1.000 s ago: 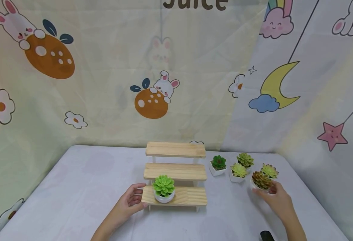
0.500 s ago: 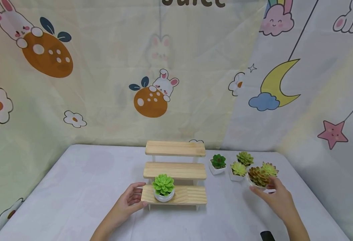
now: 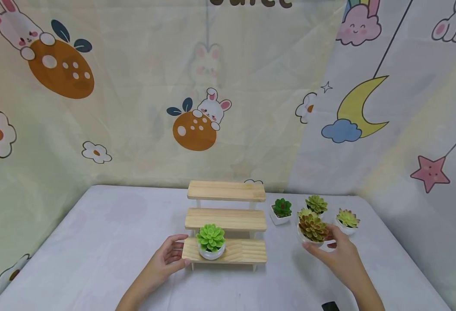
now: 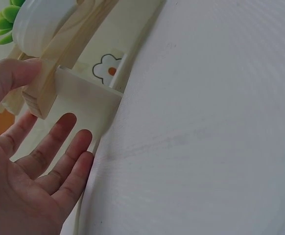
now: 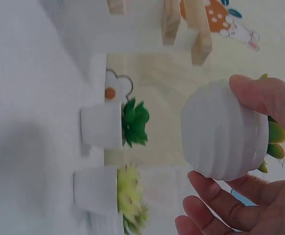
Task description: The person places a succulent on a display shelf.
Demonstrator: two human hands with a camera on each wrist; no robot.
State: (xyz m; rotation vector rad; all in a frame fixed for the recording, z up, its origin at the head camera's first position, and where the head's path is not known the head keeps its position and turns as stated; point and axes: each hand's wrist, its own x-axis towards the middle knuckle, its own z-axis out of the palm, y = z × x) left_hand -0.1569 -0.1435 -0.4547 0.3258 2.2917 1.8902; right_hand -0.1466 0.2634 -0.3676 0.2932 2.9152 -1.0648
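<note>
My right hand point(image 3: 338, 252) holds a potted succulent point(image 3: 313, 228) with brownish-green leaves, thumb and fingers around its white pot. The right wrist view shows this pot point(image 5: 223, 132) as round and ribbed, lifted off the table. A three-tier wooden stand point(image 3: 226, 219) with white supports stands mid-table. My left hand point(image 3: 166, 259) pinches the left end of its lowest board point(image 4: 66, 54), thumb on top, the other fingers spread below. On that board, left of its middle, sits a bright green succulent point(image 3: 210, 241) in a round white pot.
Right of the stand, a dark green succulent point(image 3: 281, 211) is in a square white pot. Near it are an olive one point(image 3: 316, 204), a pale yellow-green one point(image 5: 130, 191) and a red-tipped one point(image 3: 347, 220). A black object point(image 3: 330, 306) lies at the front edge; a printed cloth hangs behind.
My right hand has carried the brownish succulent left, from in front of the red-tipped one to in front of the pale yellow-green one. My left hand stays at the stand.
</note>
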